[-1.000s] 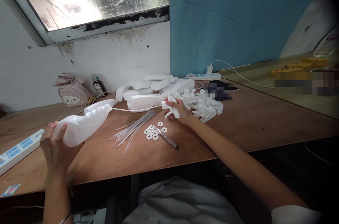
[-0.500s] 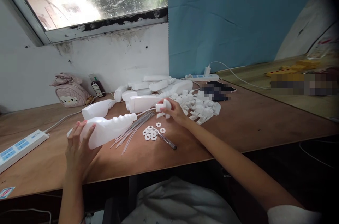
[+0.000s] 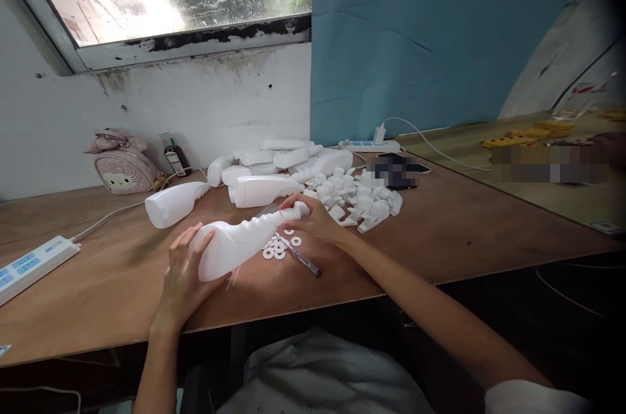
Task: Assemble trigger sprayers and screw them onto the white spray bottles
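My left hand (image 3: 183, 270) is closed around the base of a white plastic spray bottle (image 3: 239, 241), tilted with its neck up to the right. At the neck, the fingers of my right hand (image 3: 313, 221) wrap round a white spray trigger head (image 3: 300, 208), mostly hidden by them. The head's tube is out of sight. Below the bottle neck lie several white ring washers (image 3: 274, 248) and a screwdriver (image 3: 306, 262) with a clear handle. The bottle partly covers some thin tubes (image 3: 235, 276).
Behind lie several white bottles (image 3: 264, 191) and a heap of white trigger heads (image 3: 372, 200). A pink bag (image 3: 124, 169), a dark bottle (image 3: 175, 156) and a power strip (image 3: 36, 267) are on the left. A phone (image 3: 415, 166) and a second power strip (image 3: 369, 146) lie at the back right.
My left hand has brought the bottle rightward, and the trigger head in my right hand now meets its neck. The tube seen between them earlier no longer shows.
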Tool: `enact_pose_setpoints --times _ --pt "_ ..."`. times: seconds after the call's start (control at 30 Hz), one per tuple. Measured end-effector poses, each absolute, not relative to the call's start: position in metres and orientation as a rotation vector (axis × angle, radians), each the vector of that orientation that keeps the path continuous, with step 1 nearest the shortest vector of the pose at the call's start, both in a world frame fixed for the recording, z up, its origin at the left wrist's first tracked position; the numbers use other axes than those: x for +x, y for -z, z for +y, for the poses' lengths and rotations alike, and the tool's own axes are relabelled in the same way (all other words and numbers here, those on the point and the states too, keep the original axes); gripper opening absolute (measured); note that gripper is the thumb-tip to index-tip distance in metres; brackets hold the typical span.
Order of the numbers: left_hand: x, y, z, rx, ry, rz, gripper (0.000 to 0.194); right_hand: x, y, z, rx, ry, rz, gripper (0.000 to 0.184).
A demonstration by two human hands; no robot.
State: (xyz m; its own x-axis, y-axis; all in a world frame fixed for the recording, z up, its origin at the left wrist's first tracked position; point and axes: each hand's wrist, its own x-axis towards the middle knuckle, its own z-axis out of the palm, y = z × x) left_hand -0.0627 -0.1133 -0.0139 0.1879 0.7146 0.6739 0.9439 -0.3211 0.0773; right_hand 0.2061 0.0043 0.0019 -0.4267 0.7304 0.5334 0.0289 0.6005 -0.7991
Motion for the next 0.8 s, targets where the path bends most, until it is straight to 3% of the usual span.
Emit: enact_pose_setpoints --times 0.1,0.27,0.37,0.5,0.8 --pt "-0.065 0.017 -0.114 -2.094 1.168 -1.608 0.077 0.205 0.0 0.005 -0.605 -0.92 -1.852 0.031" --pt "-0.069 0.025 -0.108 -1.595 2.24 -2.085 0.071 0.203 0.003 0.007 -0.585 -0.932 -1.797 0.029" --pt "-0.064 0.026 -0.107 -1.321 2.659 -2.382 0.057 0.201 0.0 0.004 -0.587 -0.937 -1.764 0.03" --pt "-0.048 0.019 -0.111 -1.04 2.855 -2.333 0.046 0.208 -0.012 -0.015 -0.635 -0.914 -1.731 0.028" --pt "-0.018 0.028 -0.116 -1.127 3.054 -2.333 0.035 0.263 -0.021 -0.071 -0.652 -0.845 -1.83 0.027"
